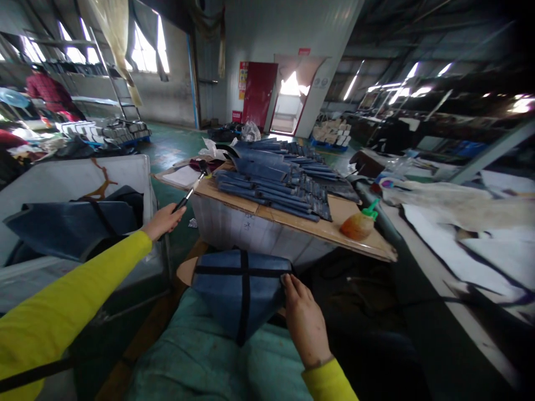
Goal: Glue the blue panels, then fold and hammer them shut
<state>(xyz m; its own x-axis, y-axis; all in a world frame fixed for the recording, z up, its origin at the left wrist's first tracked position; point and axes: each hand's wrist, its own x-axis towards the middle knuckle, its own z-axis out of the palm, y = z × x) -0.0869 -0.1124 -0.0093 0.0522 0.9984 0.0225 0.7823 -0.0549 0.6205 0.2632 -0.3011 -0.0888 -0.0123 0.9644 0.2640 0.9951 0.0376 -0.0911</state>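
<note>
My left hand is closed round the dark handle of a small hammer, raised at the near left corner of the cardboard-topped table with its head upward. Across my lap lies a blue leather-like panel crossed by two black straps. My right hand grips the panel's right edge, fingers on top by the end of the crosswise strap; the thumb is largely hidden. A tan board end sticks out from under the panel's left side.
Blue folded pieces are piled on the cardboard ahead, beside a green-capped bottle of amber liquid. To the left stands a white bin holding blue panels. A cluttered bench runs along the right. A person is far left.
</note>
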